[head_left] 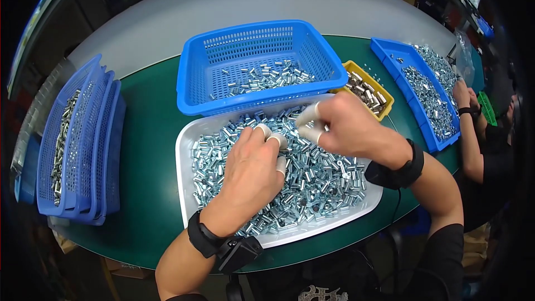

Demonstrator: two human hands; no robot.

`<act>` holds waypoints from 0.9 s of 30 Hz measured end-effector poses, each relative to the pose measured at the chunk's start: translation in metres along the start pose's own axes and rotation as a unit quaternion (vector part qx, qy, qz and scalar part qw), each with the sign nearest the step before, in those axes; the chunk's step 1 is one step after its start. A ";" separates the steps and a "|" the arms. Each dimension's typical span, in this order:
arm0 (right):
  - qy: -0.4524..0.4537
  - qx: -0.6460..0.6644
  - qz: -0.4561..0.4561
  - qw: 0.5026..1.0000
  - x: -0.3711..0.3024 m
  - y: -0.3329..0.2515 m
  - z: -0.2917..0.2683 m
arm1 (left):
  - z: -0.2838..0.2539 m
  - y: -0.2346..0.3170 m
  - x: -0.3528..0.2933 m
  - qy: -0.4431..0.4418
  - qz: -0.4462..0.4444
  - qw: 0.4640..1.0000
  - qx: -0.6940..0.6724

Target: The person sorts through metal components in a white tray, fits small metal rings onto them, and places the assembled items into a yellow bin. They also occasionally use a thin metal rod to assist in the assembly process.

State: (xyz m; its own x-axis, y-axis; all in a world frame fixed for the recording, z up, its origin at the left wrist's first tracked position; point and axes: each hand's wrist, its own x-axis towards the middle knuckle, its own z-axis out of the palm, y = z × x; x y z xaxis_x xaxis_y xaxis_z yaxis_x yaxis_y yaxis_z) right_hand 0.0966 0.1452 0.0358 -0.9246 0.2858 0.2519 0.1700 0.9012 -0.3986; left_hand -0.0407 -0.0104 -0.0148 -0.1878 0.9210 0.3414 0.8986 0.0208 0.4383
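A white tub [181, 181] full of small silver metal sleeves [312, 181] stands in front of me. My left hand [253, 161] is over the middle of the pile, fingers curled down and drawn together; what lies between them is hidden. Pale finger cots cover several of its fingertips. Above the far right part of the tub, my right hand [345, 125] bends its cot-covered thumb and finger toward each other in a pinch. Those tips are slightly blurred, and I cannot make out what they hold. Both wrists wear black straps.
Beyond the tub is a blue perforated basket [262, 100] with some sleeves inside. A yellow bin [389, 103] of metal pieces sits at its right. Stacked blue baskets [111, 150] stand left on the green table [147, 134]. Far right, a person's hands [462, 95] are beside a blue tray [404, 97].
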 end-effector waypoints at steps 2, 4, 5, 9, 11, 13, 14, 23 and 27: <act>-0.028 -0.027 -0.005 0.999 -0.006 0.001 0.010 | 0.001 -0.001 -0.001 0.010 0.017 1.000 -0.016; -0.093 -0.085 -0.029 0.992 -0.006 0.004 0.020 | 0.001 -0.002 0.000 0.017 0.026 0.999 -0.019; -0.089 -0.084 -0.029 0.992 -0.007 0.005 0.021 | 0.002 -0.002 -0.001 0.012 0.026 0.999 -0.019; -0.104 -0.095 -0.010 0.990 -0.007 0.003 0.024 | 0.000 0.000 -0.001 0.002 0.022 1.000 -0.012; -0.095 -0.109 -0.015 0.989 -0.007 0.003 0.026 | 0.000 0.000 -0.001 -0.003 0.019 1.000 -0.005; -0.091 -0.117 -0.017 0.989 -0.007 0.003 0.027 | 0.000 0.000 -0.001 -0.004 0.022 1.000 -0.007; -0.095 -0.117 -0.017 0.988 -0.007 0.004 0.028 | -0.001 0.000 -0.001 -0.004 0.025 1.000 -0.009; -0.175 -0.095 0.036 0.979 -0.008 0.002 0.020 | 0.001 0.000 0.000 -0.006 0.035 0.999 -0.030; -0.178 -0.126 0.048 0.975 -0.009 -0.002 0.020 | 0.002 0.003 0.000 -0.003 0.042 0.999 -0.025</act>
State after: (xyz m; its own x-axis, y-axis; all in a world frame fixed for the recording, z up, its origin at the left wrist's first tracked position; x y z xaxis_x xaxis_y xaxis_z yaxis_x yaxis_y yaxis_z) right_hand 0.0972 0.1346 0.0162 -0.9526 0.2814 -0.1158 0.2978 0.9404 -0.1645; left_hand -0.0369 -0.0097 -0.0156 -0.1105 0.9208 0.3741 0.8902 -0.0757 0.4492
